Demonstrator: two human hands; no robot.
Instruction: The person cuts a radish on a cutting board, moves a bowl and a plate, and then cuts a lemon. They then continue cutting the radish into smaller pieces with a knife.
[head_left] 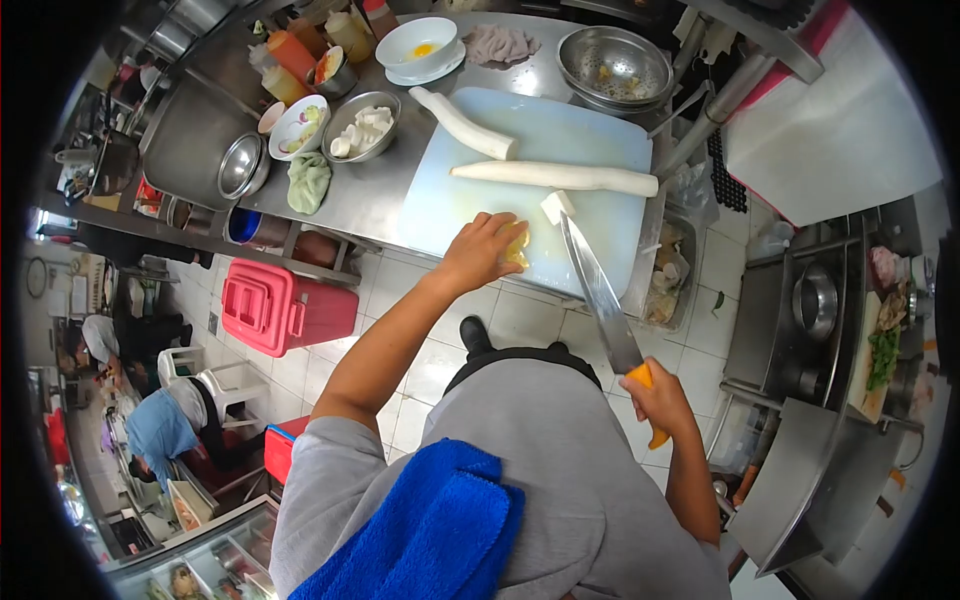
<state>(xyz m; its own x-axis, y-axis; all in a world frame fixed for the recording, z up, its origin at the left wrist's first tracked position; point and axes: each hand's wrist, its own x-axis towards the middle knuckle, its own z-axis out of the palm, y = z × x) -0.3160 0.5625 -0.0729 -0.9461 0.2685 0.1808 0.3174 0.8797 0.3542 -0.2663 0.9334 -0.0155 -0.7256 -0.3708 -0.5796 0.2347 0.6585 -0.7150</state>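
Note:
My left hand (484, 252) is at the near edge of the blue-white cutting board (590, 128), its fingers curled round a translucent yellow piece (519, 247) that they partly hide. In my right hand (662, 396) is a long chef's knife (603, 300), gripped by its orange handle. The blade points away from me, and its tip meets a small white block (557, 206) on the board. Beyond that block lies a long white peeled root (560, 177), running crosswise. A second, curved white root (465, 124) rests farther back on the left.
Left of the board stand a metal bowl of white chunks (364, 128), a green cloth (309, 182) and sauce bottles (290, 55). A colander (614, 66) sits behind it. Below are a pink lidded bin (285, 308) and a scrap container (672, 270). A person in blue (160, 430) bends at far left.

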